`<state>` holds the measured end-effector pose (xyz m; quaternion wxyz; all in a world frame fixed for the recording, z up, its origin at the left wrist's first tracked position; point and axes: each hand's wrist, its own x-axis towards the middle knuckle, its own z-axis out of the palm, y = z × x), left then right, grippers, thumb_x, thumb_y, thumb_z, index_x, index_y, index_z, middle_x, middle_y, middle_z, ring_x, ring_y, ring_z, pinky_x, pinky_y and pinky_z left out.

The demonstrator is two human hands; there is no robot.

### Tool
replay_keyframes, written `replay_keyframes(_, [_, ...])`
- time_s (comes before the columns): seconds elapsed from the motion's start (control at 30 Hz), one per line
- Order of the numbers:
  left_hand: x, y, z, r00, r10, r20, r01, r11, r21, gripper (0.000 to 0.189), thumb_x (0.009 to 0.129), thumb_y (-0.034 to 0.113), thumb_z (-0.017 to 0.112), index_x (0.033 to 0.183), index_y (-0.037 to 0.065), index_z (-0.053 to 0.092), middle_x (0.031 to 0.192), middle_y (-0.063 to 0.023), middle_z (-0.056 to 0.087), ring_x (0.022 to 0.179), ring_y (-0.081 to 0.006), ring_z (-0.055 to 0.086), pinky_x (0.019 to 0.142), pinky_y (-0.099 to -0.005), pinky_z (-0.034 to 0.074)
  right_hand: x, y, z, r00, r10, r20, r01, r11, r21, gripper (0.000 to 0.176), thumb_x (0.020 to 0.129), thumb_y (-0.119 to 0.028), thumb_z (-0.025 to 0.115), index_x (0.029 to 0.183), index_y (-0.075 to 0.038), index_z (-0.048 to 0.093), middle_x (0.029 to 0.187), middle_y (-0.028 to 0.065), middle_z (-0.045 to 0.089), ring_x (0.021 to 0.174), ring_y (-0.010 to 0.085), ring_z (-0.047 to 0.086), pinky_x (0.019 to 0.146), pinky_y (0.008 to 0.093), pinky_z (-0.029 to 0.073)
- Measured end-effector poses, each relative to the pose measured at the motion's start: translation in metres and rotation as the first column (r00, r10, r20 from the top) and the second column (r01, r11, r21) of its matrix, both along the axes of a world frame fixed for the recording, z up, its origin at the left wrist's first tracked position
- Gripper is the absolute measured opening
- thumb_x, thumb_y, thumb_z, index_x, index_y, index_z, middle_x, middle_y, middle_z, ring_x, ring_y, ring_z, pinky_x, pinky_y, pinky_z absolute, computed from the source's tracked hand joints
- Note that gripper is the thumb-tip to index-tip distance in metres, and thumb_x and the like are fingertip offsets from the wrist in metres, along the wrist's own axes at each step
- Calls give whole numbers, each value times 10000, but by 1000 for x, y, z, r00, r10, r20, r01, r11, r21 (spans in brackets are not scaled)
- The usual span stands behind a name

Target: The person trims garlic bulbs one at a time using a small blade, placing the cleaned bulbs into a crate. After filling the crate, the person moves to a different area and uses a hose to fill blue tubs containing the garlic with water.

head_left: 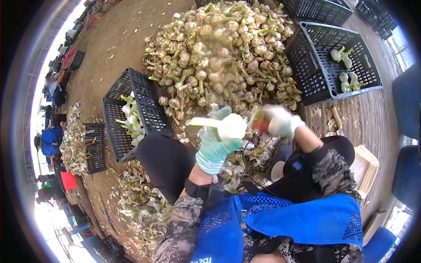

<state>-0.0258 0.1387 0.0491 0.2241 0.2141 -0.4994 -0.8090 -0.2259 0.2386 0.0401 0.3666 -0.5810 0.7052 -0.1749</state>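
My left hand [216, 144], in a white and green striped glove, holds a peeled white garlic bulb [232, 127] whose pale stem points left. To its right is my right hand [280, 121], gloved and blurred by motion, closed around a red-handled tool [260, 126]. The tool's working end is too blurred to make out. A small gap separates the tool from the bulb. Beyond both hands rises a large heap of unpeeled garlic [215, 57]. Peeled skins [239, 168] lie beneath my hands.
A black crate [151, 103] with peeled garlic stands at the left, another black crate [309, 65] at the right. A wooden-handled tool [337, 117] and a pale tray [367, 168] lie at the right. Other people [51, 140] sit at the far left.
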Motion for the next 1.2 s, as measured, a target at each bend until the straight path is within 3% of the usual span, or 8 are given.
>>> replay_keyframes(0.23, [2, 4, -1, 956, 61, 288, 120, 813, -570, 926, 548, 207, 847, 1278, -32, 330, 1154, -131, 496, 1025, -205, 520, 881, -324, 449, 16, -13, 28, 852, -241, 464, 270, 963, 3, 385, 779, -243, 611, 1034, 39, 550, 861, 121, 619, 803, 132, 556, 728, 277, 455])
replay_keyframes(0.43, [9, -1, -2, 958, 18, 285, 118, 883, -454, 903, 568, 135, 818, 1313, 12, 322, 1219, -134, 470, 1048, -201, 512, 888, -309, 442, 8, -5, 9, 694, -350, 630, 512, 854, -90, 194, 764, -114, 570, 907, 14, 600, 781, 120, 637, 733, 192, 605, 694, 305, 475])
replay_keyframes(0.73, [3, 6, 4, 977, -180, 117, 212, 893, -397, 837, 596, 55, 746, 1312, 14, 313, 1162, -96, 509, 980, -170, 544, 807, -303, 482, 26, -1, 8, 925, -346, 158, 375, 901, -221, 192, 766, -155, 624, 834, 9, 551, 749, 167, 594, 652, 291, 585, 603, 344, 470])
replay_keyframes(0.8, [0, 6, 16, 980, -199, 12, 200, 977, -71, 825, 614, 43, 728, 1320, 23, 302, 1143, -92, 520, 972, -165, 547, 781, -292, 491, 22, 2, -5, 159, -269, 950, 385, 903, 191, 262, 805, -188, 603, 969, 1, 527, 794, 66, 596, 638, 184, 577, 610, 291, 479])
replay_keyframes(0.9, [-1, 1, 17, 976, -214, 29, 215, 976, -26, 799, 630, 8, 701, 1323, 44, 304, 1114, -87, 539, 947, -163, 559, 752, -277, 501, 21, -2, -1, -322, -70, 944, 172, 976, 131, 332, 819, -225, 589, 1050, -11, 485, 832, 3, 560, 685, 114, 544, 632, 248, 478])
replay_keyframes(0.97, [-9, 4, 10, 995, 18, 103, 28, 905, -424, 629, 671, 33, 676, 1242, 62, 414, 1044, -74, 564, 887, -179, 583, 744, -292, 511, 34, -3, 25, 730, -214, 649, 364, 926, -103, 290, 761, -154, 630, 979, -4, 508, 825, 21, 563, 718, 106, 510, 635, 237, 452])
replay_keyframes(1.07, [-6, -2, 17, 989, -66, 135, -16, 846, 533, 617, 689, 112, 694, 1241, 82, 419, 1200, -93, 483, 1078, -237, 482, 905, -331, 441, 44, -5, 13, 938, -122, 326, 299, 758, -579, 218, 638, -27, 673, 797, -18, 523, 772, 80, 563, 703, 197, 542, 635, 291, 443])
replay_keyframes(1.2, [-21, 1, -5, 922, 318, 221, -385, 687, 616, 297, 833, 180, 552, 1099, 57, 505, 936, -86, 567, 803, -203, 577, 721, -308, 500, 65, -3, 17, 793, -139, 594, 375, 879, -294, 179, 694, -58, 655, 814, -16, 529, 751, 66, 563, 689, 186, 564, 614, 284, 461])
